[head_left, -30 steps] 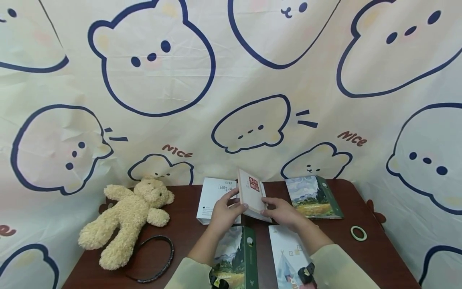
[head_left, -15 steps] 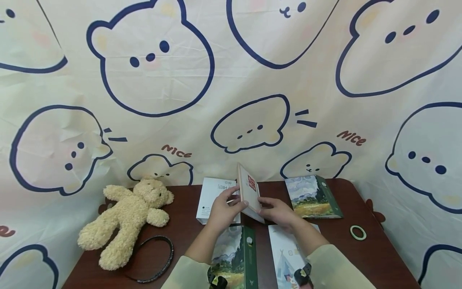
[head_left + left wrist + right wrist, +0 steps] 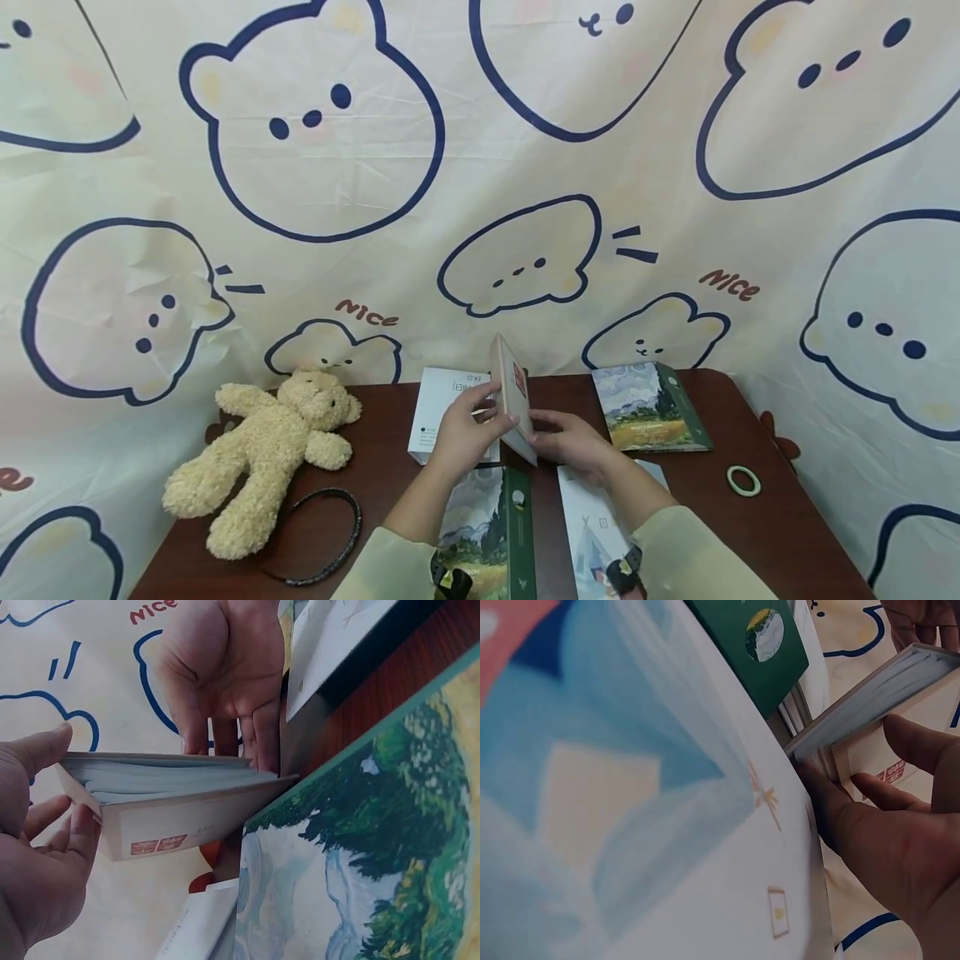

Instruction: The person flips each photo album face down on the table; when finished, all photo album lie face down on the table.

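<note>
A small cream hardcover book (image 3: 512, 404) with red print stands tilted above the table, between both hands. My left hand (image 3: 463, 429) grips its left side, thumb on one cover and fingers at the other in the left wrist view, where the grey-white page edges (image 3: 157, 780) show. At the book's right side is my right hand (image 3: 576, 442); in the right wrist view its thumb and fingers (image 3: 889, 796) pinch the edge. Behind the left hand lies a thick white book (image 3: 442, 408). Nearer me are a green-spined landscape book (image 3: 487, 517) and a white book with a tent picture (image 3: 592, 517).
A second landscape book (image 3: 648, 408) lies at the back right of the brown table (image 3: 405, 500). Right of it is a pale green ring (image 3: 731, 482). A teddy bear (image 3: 273, 454) and a dark curved band (image 3: 352, 533) are at left. Bear-printed cloth (image 3: 525, 167) hangs behind.
The cream book has turned more edge-on, its red-printed cover swinging to the right and narrowing in view. My right hand has moved slightly left with it; the left hand stays nearly in place.
</note>
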`<state>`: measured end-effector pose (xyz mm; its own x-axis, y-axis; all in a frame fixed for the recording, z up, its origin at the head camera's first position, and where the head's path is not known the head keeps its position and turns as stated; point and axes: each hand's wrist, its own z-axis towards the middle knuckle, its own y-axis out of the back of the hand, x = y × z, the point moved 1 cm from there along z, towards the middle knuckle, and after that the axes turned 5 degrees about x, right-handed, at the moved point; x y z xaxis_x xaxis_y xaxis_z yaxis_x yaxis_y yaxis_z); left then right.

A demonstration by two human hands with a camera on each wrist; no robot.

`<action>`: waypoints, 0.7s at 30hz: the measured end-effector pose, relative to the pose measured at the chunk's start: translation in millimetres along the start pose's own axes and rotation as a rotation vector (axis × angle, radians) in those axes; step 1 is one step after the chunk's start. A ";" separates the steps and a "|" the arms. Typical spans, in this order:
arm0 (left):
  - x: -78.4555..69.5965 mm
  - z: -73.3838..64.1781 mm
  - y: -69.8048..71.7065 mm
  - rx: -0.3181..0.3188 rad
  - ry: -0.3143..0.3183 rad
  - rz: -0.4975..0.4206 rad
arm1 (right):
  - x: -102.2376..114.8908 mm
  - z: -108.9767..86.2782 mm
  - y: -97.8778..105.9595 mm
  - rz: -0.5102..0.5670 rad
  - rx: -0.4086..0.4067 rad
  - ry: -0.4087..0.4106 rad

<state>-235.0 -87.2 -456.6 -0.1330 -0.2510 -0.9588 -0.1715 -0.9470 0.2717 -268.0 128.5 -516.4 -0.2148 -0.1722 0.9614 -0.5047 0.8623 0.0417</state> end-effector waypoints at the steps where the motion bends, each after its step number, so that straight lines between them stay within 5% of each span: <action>1: -0.2 0.1 -0.3 0.001 -0.002 0.001 | -0.8 0.6 -0.2 0.017 0.008 -0.001; 10: -1.6 -1.7 -4.2 -0.028 0.025 0.032 | -3.2 -1.3 0.6 0.008 0.005 0.000; 21: -1.8 0.0 -11.4 -0.042 0.036 -0.057 | 5.9 -8.2 -0.8 -0.109 -0.035 0.030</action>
<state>-232.8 -75.9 -458.0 -0.0890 -0.2025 -0.9752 -0.1368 -0.9674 0.2133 -262.0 130.7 -508.5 -0.1353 -0.2521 0.9582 -0.4942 0.8554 0.1552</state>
